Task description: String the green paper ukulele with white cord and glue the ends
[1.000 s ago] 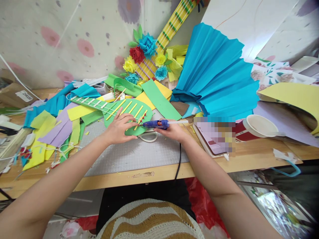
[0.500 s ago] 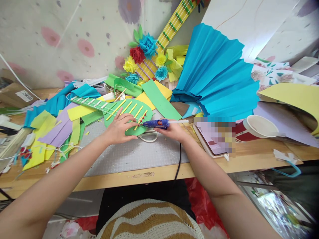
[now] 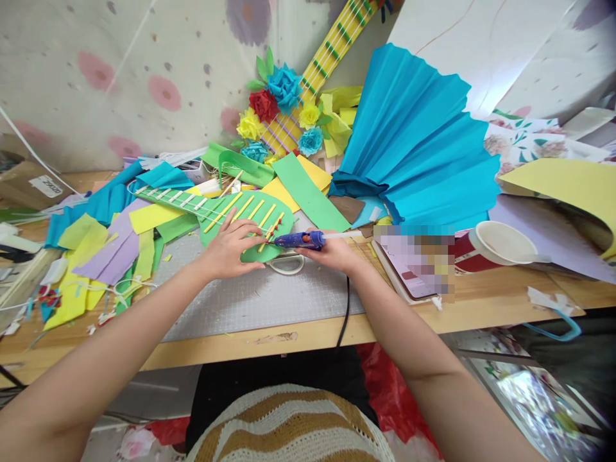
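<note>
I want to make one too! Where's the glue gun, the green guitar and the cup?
glue gun (image 3: 301,240), head view, blue barrel.
green guitar (image 3: 287,223), head view, body's right edge.
cup (image 3: 503,242), head view, white inside.

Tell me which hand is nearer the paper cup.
Right. The right hand, gripping the glue gun, is left of the cup; the left hand lies farther left, pressed on the green guitar cutout.

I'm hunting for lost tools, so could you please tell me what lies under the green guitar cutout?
A white loop pokes out beneath the near edge of the green guitar cutout, which lies on the grey cutting mat. The loop's remainder is covered.
</note>
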`<state>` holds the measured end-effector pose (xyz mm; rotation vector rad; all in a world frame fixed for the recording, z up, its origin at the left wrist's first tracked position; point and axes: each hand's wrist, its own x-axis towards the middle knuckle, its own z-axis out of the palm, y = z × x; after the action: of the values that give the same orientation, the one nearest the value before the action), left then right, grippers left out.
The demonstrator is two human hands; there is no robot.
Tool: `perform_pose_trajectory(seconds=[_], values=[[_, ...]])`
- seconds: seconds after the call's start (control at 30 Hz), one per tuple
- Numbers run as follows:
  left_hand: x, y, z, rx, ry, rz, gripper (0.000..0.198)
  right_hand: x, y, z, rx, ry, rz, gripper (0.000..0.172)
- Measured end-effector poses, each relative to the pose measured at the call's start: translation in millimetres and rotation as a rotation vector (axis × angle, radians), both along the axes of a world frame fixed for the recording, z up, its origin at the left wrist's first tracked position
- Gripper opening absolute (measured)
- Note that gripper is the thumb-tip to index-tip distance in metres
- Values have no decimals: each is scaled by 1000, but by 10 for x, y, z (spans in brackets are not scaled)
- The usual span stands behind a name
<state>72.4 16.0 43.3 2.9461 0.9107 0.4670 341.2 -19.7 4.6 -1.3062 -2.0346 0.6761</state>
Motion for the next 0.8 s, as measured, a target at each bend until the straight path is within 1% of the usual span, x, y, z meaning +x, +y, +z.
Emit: perform_pose_trajectory(seconds=[0.13, 0.33, 0.47, 0.57, 0.67, 0.8], values=[[-5, 2, -8, 15, 2, -5, 41, 11, 3, -3, 10, 3, -14, 38], [-11, 7, -16, 32, -5, -22, 43, 3, 7, 7, 25, 6, 22, 37], [-5, 8, -12, 47, 0, -31, 43, -7, 3, 14, 23, 17, 14, 37], [-4, 11, -2, 50, -4, -34, 45, 23, 5, 2, 16, 46, -22, 37], [-1, 25, 19, 58, -22, -25, 51, 83, 20, -28, 0, 95, -91, 36], [41, 61, 52, 51, -24, 1, 49, 137, 55, -67, 4, 112, -161, 37]])
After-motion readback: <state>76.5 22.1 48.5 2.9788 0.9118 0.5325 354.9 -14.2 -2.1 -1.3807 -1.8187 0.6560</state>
